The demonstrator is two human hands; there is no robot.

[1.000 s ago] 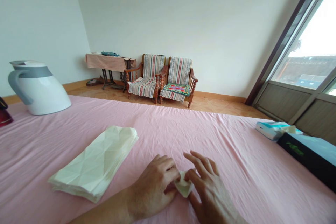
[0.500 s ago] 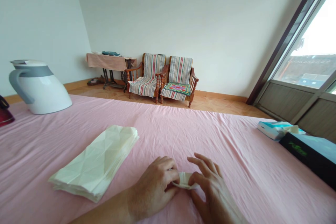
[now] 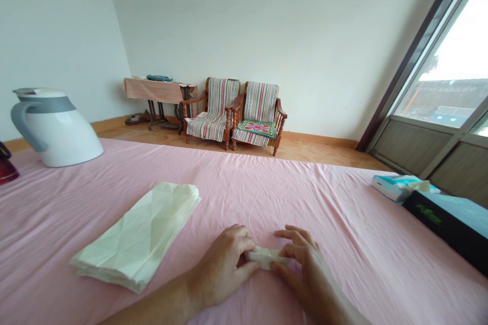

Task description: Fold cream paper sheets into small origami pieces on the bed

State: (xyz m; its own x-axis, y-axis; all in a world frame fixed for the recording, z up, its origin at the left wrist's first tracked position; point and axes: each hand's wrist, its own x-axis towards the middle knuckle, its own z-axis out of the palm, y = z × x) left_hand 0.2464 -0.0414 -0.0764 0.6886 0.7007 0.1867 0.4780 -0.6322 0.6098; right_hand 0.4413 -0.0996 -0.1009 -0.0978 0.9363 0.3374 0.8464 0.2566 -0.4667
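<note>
Two bare hands pinch a small, pale folded paper strip [image 3: 266,259] just above or on the cloth. The left hand [image 3: 224,260] grips its left end between thumb and curled fingers; the right hand [image 3: 310,269] grips the other end between thumb and forefinger, its remaining fingers lifted and slightly fanned. Take the strip as the centre of a clock.

Beneath lies a pink cloth [image 3: 305,198], spread over a broad flat surface and rippled with soft creases, most of them slanting. Between nine and ten o'clock, near the left hand, a paper stack [image 3: 137,236] lies at an angle, its cream sheets scored with crossing fold lines. At ten, farther off, stands a white jug [image 3: 70,129] with a grey handle and collar. Beyond it, at the left edge, is a red object [image 3: 7,170] with a black upper part, too cut off to name with confidence. At two sits a blue and white tissue pack [image 3: 391,190]; nearer three is a black box [image 3: 453,238] with green lettering.

Past the cloth's far edge runs a tan floor [image 3: 316,152]. At eleven stands a cloth-draped table [image 3: 156,90]; around twelve, two wooden armchairs [image 3: 215,111] with striped covers. A pale wall [image 3: 305,35] rises behind, and a glazed door [image 3: 419,142] at two shows bright daylight.
</note>
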